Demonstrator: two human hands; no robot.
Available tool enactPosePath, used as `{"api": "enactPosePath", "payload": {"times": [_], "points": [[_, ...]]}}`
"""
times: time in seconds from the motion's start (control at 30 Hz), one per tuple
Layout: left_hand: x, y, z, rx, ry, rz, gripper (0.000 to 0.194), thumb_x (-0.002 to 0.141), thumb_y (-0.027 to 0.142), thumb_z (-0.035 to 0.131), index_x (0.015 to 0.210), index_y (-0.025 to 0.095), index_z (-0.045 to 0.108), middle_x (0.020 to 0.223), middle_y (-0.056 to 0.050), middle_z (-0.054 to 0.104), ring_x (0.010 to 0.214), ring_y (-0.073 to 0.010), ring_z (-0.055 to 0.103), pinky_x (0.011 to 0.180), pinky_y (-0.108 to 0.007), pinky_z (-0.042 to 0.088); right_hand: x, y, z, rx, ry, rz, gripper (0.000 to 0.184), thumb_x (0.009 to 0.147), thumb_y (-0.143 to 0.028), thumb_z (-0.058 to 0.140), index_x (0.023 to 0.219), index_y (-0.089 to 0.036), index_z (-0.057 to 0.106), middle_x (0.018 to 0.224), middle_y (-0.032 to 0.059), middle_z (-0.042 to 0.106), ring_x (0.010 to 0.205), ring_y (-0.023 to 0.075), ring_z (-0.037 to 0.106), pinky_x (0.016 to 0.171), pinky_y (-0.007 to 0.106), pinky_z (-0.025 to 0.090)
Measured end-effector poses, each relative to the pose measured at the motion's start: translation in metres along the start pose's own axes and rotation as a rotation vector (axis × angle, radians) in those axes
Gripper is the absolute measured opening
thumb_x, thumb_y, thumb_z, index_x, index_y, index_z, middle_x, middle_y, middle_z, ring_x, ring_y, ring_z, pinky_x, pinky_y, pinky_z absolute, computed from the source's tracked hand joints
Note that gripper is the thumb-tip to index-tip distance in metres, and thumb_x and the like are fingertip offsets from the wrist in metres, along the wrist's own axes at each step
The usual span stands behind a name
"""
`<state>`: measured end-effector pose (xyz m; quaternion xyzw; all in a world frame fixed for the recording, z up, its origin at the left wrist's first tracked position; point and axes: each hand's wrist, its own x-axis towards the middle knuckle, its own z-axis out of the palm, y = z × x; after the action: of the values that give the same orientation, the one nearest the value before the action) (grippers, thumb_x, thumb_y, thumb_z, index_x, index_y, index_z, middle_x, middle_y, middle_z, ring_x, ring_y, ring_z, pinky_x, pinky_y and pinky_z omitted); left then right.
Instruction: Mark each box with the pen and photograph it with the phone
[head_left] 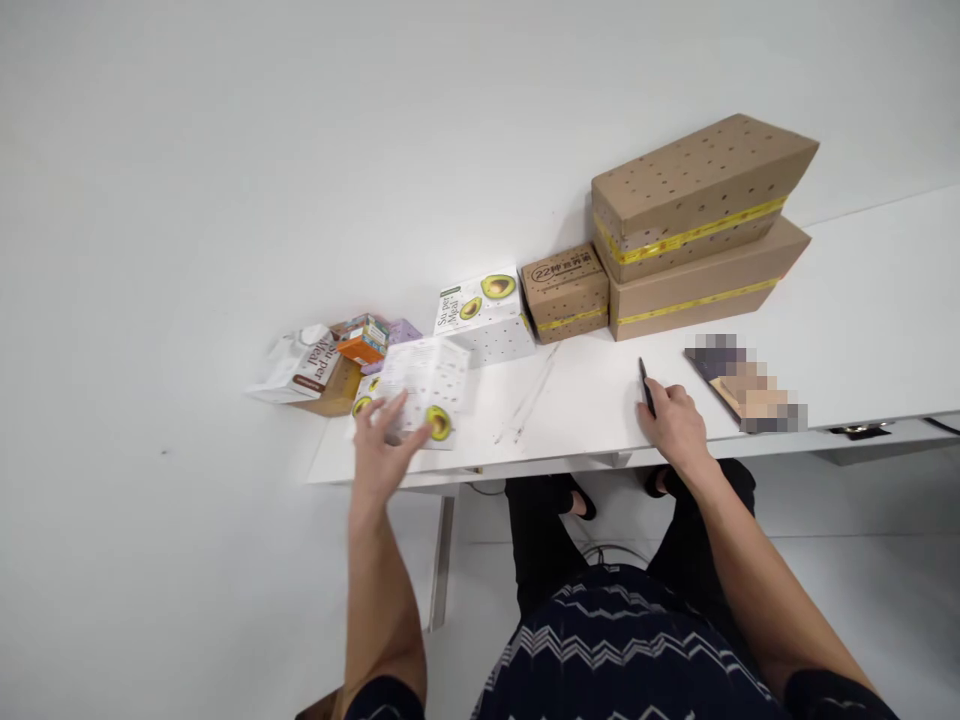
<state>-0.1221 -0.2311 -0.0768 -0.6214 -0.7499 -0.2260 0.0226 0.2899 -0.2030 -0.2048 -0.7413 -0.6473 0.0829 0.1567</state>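
My left hand (pixel 382 450) is over a white box (pixel 439 375) printed with an avocado, near the table's left end. Its fingers and thumb are spread in front of the box; whether they touch it I cannot tell. The box looks slightly blurred. Part of another avocado-printed box (pixel 366 392) shows behind my fingers. Closer to the table's front edge, my right hand (pixel 676 428) is closed around a slim black pen-like tool (pixel 646 386), its far end pointing away from me. The exact kind of tool cannot be made out.
Along the wall stand a white "Su-per Meal" box (pixel 487 335), a small brown carton (pixel 566 295) and two stacked cartons (pixel 697 235) with yellow tape. A white bag-like package (pixel 300 365) and an orange box (pixel 364 340) crowd the left end. A pixelated flat item (pixel 742 385) lies right.
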Motion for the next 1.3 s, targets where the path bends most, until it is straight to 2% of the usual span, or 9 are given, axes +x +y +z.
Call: {"api": "enactPosePath", "payload": {"times": [0.2,0.3,0.43,0.57,0.73,0.87,1.0,1.17,1.3], "points": [[-0.046,0.111,0.076,-0.131,-0.29,0.19,0.064,0.066,0.061,0.072,0.124,0.034,0.063,0.139,-0.011,0.043,0.129,-0.0378,0.042,0.106,-0.057,0.038,0.003,-0.002,0.0,-0.014,-0.05,0.047,0.047,0.092,-0.027,0.04,0.136,-0.015,0.05,0.103,0.0158,0.055,0.086,0.0259,0.056,0.068,0.034,0.046],[-0.06,0.149,0.113,-0.092,-0.262,0.169,0.07,0.066,0.064,0.07,0.128,0.032,0.061,0.145,-0.018,0.038,0.133,-0.0486,0.033,0.1,-0.071,0.032,0.004,-0.002,0.001,-0.016,-0.063,0.047,0.048,0.092,-0.023,0.039,0.138,-0.017,0.049,0.106,0.0159,0.055,0.087,0.0256,0.058,0.069,0.034,0.047],[-0.077,0.175,0.122,-0.122,-0.265,0.132,0.075,0.074,0.07,0.058,0.138,0.031,0.051,0.15,-0.021,0.031,0.129,-0.0531,0.034,0.09,-0.07,0.039,0.006,-0.006,-0.003,-0.078,-0.107,0.027,0.05,0.093,-0.02,0.038,0.141,-0.021,0.047,0.108,0.0179,0.052,0.088,0.0276,0.058,0.068,0.036,0.047],[-0.093,0.175,0.118,-0.122,-0.311,0.318,0.065,0.083,0.067,0.047,0.137,0.032,0.051,0.149,-0.016,0.036,0.12,-0.0424,0.048,0.092,-0.061,0.044,0.008,-0.01,-0.005,-0.113,-0.153,0.033,0.045,0.092,-0.019,0.04,0.134,-0.021,0.055,0.105,0.018,0.051,0.089,0.0273,0.058,0.069,0.034,0.045],[-0.105,0.159,0.131,-0.274,-0.173,0.45,0.047,0.092,0.05,0.048,0.13,0.025,0.058,0.142,-0.015,0.043,0.122,-0.033,0.049,0.099,-0.052,0.045,0.01,0.002,0.004,0.109,-0.058,0.144,0.042,0.09,-0.023,0.04,0.125,-0.016,0.062,0.104,0.0151,0.052,0.076,0.0218,0.056,0.073,0.035,0.045],[-0.097,0.14,0.142,-0.598,-0.07,0.214,0.045,0.093,0.046,0.048,0.13,0.02,0.056,0.13,-0.015,0.052,0.117,-0.0237,0.055,0.094,-0.039,0.05,0.012,0.016,0.012,0.347,0.093,0.194,0.042,0.084,-0.023,0.041,0.116,-0.016,0.068,0.094,0.0101,0.052,0.075,0.0212,0.055,0.081,0.037,0.046],[-0.086,0.125,0.157,-0.74,-0.207,-0.09,0.052,0.093,0.053,0.044,0.13,0.017,0.056,0.124,-0.015,0.061,0.111,-0.0234,0.06,0.092,-0.038,0.05,0.011,0.018,0.017,0.516,0.189,0.218,0.04,0.079,-0.024,0.042,0.105,-0.018,0.072,0.088,0.0076,0.052,0.076,0.0224,0.056,0.082,0.039,0.046],[-0.084,0.127,0.166,-0.757,-0.302,-0.051,0.058,0.096,0.057,0.028,0.111,0.018,0.068,0.115,-0.013,0.068,0.115,-0.0266,0.058,0.106,-0.047,0.04,0.003,0.002,0.028,0.686,0.223,0.13,0.036,0.081,-0.028,0.042,0.096,-0.017,0.072,0.084,0.0065,0.053,0.077,0.0221,0.057,0.078,0.038,0.048],[-0.085,0.137,0.153,-0.967,-0.333,-0.046,0.052,0.097,0.054,0.033,0.131,0.022,0.057,0.137,-0.009,0.057,0.134,-0.0235,0.045,0.114,-0.041,0.034,-0.002,-0.01,0.038,0.748,0.222,0.018,0.035,0.085,-0.029,0.04,0.097,-0.017,0.07,0.085,0.0077,0.054,0.078,0.0227,0.058,0.074,0.038,0.049]]}}
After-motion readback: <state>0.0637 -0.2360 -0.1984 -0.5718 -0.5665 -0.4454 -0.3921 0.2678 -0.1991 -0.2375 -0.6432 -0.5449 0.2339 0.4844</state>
